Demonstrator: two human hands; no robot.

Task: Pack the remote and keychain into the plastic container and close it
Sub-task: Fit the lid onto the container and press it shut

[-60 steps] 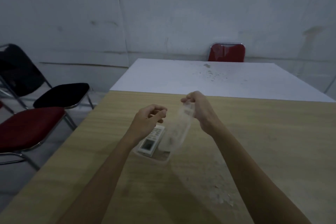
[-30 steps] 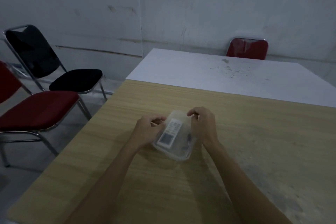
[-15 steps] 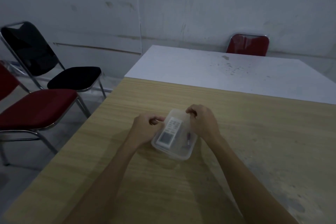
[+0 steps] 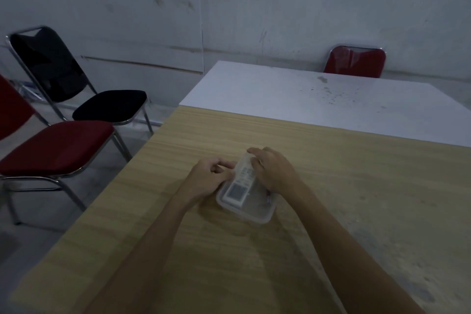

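Observation:
A clear plastic container (image 4: 254, 214) lies on the wooden table (image 4: 356, 199) with its transparent lid on top. Through the lid I see the white remote (image 4: 238, 187) with its grey screen toward me. A small reddish bit, perhaps the keychain (image 4: 267, 199), shows at the container's right side under my wrist. My left hand (image 4: 209, 177) is curled against the container's left far edge. My right hand (image 4: 274, 172) lies flat on the lid's far right part, fingers over the far end.
A white table (image 4: 318, 99) adjoins the wooden one at the back. A red chair (image 4: 355, 61) stands behind it. To the left of the table are a red chair (image 4: 51, 148) and a black chair (image 4: 76, 89).
Two seconds ago my right hand held the lid up above the open container. The lid has come down onto the container, and both hands now rest on it.

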